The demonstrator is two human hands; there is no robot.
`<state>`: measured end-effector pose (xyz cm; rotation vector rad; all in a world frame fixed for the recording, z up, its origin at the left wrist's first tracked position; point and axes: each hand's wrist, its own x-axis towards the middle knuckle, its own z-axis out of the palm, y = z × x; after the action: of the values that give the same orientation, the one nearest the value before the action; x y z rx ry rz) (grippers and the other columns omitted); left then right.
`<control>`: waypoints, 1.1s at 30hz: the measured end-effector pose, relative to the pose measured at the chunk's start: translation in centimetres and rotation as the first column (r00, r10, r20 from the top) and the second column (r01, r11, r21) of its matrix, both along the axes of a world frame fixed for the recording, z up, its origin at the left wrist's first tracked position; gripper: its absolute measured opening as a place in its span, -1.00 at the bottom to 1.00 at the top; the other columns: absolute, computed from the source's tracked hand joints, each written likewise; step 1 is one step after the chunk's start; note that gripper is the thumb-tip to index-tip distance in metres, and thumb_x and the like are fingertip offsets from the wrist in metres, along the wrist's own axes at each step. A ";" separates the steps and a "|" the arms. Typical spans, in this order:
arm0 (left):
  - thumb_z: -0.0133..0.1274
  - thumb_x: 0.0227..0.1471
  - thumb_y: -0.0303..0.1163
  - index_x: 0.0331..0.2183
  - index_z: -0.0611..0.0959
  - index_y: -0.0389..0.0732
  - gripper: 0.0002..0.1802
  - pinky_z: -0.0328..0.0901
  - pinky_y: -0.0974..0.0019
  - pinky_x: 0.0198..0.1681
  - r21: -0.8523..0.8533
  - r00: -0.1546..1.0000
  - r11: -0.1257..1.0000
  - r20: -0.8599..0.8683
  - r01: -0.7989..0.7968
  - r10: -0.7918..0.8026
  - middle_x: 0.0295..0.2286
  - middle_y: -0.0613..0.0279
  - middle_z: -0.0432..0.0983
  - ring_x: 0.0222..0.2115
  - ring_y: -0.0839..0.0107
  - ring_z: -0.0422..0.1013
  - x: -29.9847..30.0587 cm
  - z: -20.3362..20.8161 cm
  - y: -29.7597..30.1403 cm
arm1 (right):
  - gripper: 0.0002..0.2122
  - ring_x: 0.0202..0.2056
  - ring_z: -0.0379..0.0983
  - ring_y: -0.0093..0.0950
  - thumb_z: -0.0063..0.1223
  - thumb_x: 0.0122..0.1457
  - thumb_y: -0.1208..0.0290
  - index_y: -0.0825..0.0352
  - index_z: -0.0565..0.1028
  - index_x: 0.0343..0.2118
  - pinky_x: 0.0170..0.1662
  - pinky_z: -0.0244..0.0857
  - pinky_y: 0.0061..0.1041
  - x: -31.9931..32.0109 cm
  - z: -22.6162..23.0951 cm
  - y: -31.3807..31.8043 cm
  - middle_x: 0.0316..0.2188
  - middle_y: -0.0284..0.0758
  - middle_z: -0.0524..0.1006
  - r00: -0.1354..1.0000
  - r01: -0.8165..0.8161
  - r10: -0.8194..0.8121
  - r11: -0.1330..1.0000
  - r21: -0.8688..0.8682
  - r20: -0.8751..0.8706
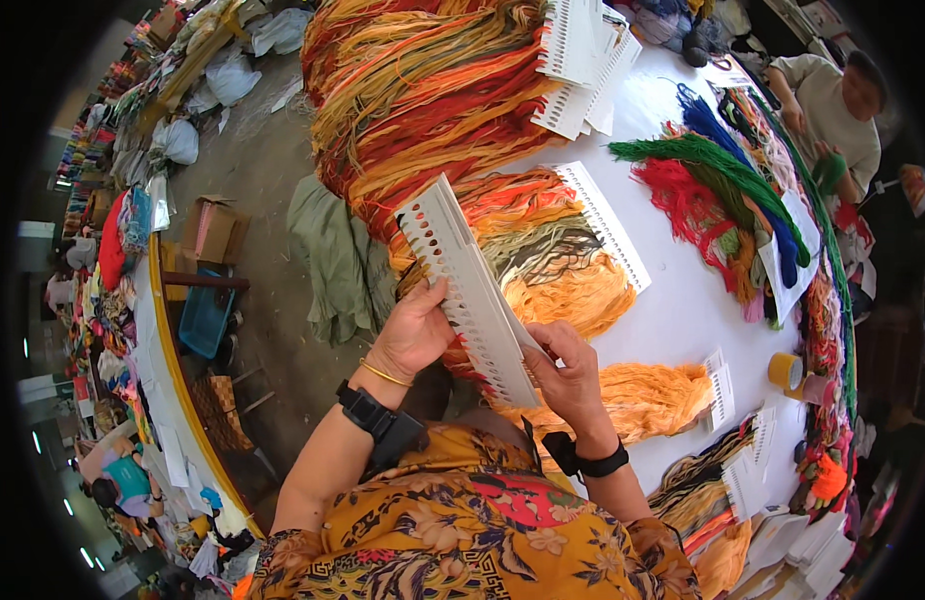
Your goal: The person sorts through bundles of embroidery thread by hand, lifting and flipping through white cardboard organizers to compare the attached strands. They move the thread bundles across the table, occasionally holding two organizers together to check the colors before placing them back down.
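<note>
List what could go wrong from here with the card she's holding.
1. The card is pinched only at its edges by the left hand and right hand; it may bend or slip.
2. Yarn hanging from the card lies over other bundles and could tangle.
3. The big yarn heap overhangs the table edge and might slide off.

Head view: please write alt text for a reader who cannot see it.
Both hands, left hand and right hand, hold a stack of white punched cards above a white table heaped with orange and red yarn bundles. Another person sits at the far side.
</note>
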<state>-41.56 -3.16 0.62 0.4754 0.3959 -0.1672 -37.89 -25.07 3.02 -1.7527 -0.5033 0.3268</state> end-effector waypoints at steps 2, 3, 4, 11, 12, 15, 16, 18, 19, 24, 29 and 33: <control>-0.12 0.17 -0.34 -0.01 0.36 -0.19 -0.65 0.18 0.18 0.05 0.017 0.998 0.999 -0.033 -0.049 0.050 -0.09 0.30 0.40 -0.08 0.36 0.33 0.0 0.2 0.1 | -0.79 -0.52 0.26 -0.58 0.13 -0.02 0.62 0.32 0.53 -0.27 -0.45 0.15 -0.62 0.3 0.0 0.2 -0.56 -0.40 0.39 1.000 0.005 -0.005 1.000 0.001 0.011; -0.12 0.17 -0.34 -0.01 0.36 -0.19 -0.65 0.18 0.18 0.05 0.018 0.998 0.999 -0.026 -0.050 0.051 -0.09 0.30 0.40 -0.08 0.36 0.33 0.0 0.3 0.1 | -0.80 -0.52 0.27 -0.57 0.13 -0.02 0.62 0.33 0.53 -0.28 -0.45 0.15 -0.61 0.4 0.0 0.2 -0.56 -0.40 0.39 1.000 -0.012 0.012 1.000 0.008 0.010; -0.12 0.17 -0.35 -0.01 0.36 -0.19 -0.65 0.18 0.18 0.04 0.054 0.996 0.995 -0.019 -0.081 0.082 -0.10 0.30 0.40 -0.07 0.36 0.33 0.1 0.4 0.1 | -0.81 -0.52 0.27 -0.56 0.13 -0.03 0.62 0.34 0.53 -0.29 -0.46 0.16 -0.60 0.5 0.1 0.2 -0.56 -0.39 0.40 1.000 -0.028 0.028 0.999 0.015 0.011; -0.16 0.18 -0.33 -0.05 0.40 -0.16 -0.70 0.29 0.14 -0.06 0.098 0.990 0.986 -0.035 -0.134 0.138 -0.17 0.26 0.46 -0.15 0.31 0.40 -0.6 0.3 0.7 | -0.86 -0.41 0.39 -0.50 0.11 0.01 0.55 0.36 0.53 -0.32 -0.34 0.25 -0.57 1.2 0.3 0.4 -0.50 -0.34 0.48 0.990 -0.138 0.138 0.989 0.048 -0.003; -0.16 0.18 -0.33 -0.05 0.40 -0.16 -0.70 0.29 0.14 -0.06 0.106 0.993 0.987 -0.013 -0.119 0.121 -0.17 0.26 0.46 -0.15 0.31 0.40 -0.7 0.3 1.2 | -0.86 -0.41 0.39 -0.50 0.11 0.01 0.55 0.36 0.53 -0.32 -0.34 0.25 -0.57 1.7 0.0 0.6 -0.50 -0.34 0.48 0.993 -0.121 0.120 0.991 0.055 0.020; -0.14 0.17 -0.29 -0.09 0.44 -0.15 -0.72 0.31 0.12 -0.10 0.126 0.982 0.975 -0.018 -0.184 0.188 -0.23 0.25 0.50 -0.20 0.30 0.42 -1.1 1.4 3.1 | -0.82 -0.34 0.43 -0.42 0.09 0.05 0.48 0.37 0.51 -0.26 -0.27 0.28 -0.54 3.5 -1.6 1.2 -0.40 -0.27 0.49 0.938 -0.256 0.292 0.947 0.194 -0.188; -0.13 0.17 -0.26 -0.11 0.46 -0.16 -0.71 0.32 0.15 -0.12 0.136 0.973 0.964 -0.018 -0.227 0.232 -0.23 0.23 0.50 -0.22 0.32 0.42 -1.3 2.1 4.4 | -0.77 -0.28 0.43 -0.37 0.07 0.07 0.44 0.38 0.48 -0.20 -0.22 0.28 -0.50 4.8 -3.4 1.5 -0.33 -0.24 0.48 0.994 -0.082 0.092 0.988 0.134 -0.065; -0.12 0.15 -0.22 -0.15 0.48 -0.19 -0.70 0.34 0.22 -0.22 0.216 0.941 0.920 -0.014 -0.327 0.338 -0.27 0.23 0.51 -0.28 0.36 0.44 -1.6 4.7 7.3 | -0.66 -0.14 0.37 -0.27 0.04 0.09 0.36 0.39 0.39 -0.08 -0.09 0.24 -0.38 7.8 -7.2 2.1 -0.17 -0.16 0.43 0.963 0.221 -0.205 0.972 -0.077 0.174; -0.11 0.15 -0.19 -0.17 0.49 -0.20 -0.68 0.36 0.26 -0.30 0.279 0.921 0.885 -0.006 -0.372 0.389 -0.30 0.24 0.52 -0.33 0.38 0.45 -1.5 6.2 9.0 | -0.59 -0.04 0.31 -0.21 0.03 0.10 0.31 0.38 0.34 -0.01 0.00 0.19 -0.30 9.5 -9.4 1.5 -0.07 -0.12 0.39 0.912 0.358 -0.283 0.902 -0.241 0.296; -0.10 0.15 -0.20 -0.16 0.49 -0.21 -0.68 0.36 0.37 -0.36 0.527 0.913 0.745 0.242 -0.408 0.329 -0.36 0.24 0.50 -0.42 0.46 0.43 -4.7 14.8 21.9 | -0.47 0.14 0.08 -0.14 0.01 0.09 0.17 0.36 0.26 0.08 0.18 -0.10 -0.17 13.3 -15.7 0.8 0.10 -0.05 0.22 0.823 0.564 -0.325 0.565 -0.602 0.466; -0.13 0.17 -0.23 -0.06 0.45 -0.17 -0.65 0.42 0.29 -0.29 0.721 0.748 0.338 0.368 -0.605 0.553 -0.29 0.25 0.51 -0.34 0.40 0.47 0.2 28.0 25.6 | -0.42 0.19 0.00 -0.17 -0.06 0.10 0.08 0.35 0.23 0.12 0.23 -0.24 -0.18 13.5 -16.3 2.1 0.15 -0.08 0.17 0.842 0.539 -0.307 0.489 -0.686 0.443; -0.13 0.17 -0.27 -0.05 0.43 -0.22 -0.66 0.41 0.25 -0.22 0.788 0.964 0.596 0.252 -0.152 -0.087 -0.28 0.16 0.51 -0.27 0.36 0.47 13.0 33.1 21.4 | -0.43 0.20 -0.03 -0.18 -0.09 0.11 0.05 0.32 0.24 0.11 0.24 -0.25 -0.17 13.9 -16.9 1.2 0.17 -0.09 0.14 0.844 0.536 -0.320 0.470 -0.701 0.430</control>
<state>-28.60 18.25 33.73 1.3923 0.1881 0.1380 -23.95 -23.87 -13.85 -2.7786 -0.0072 -0.0712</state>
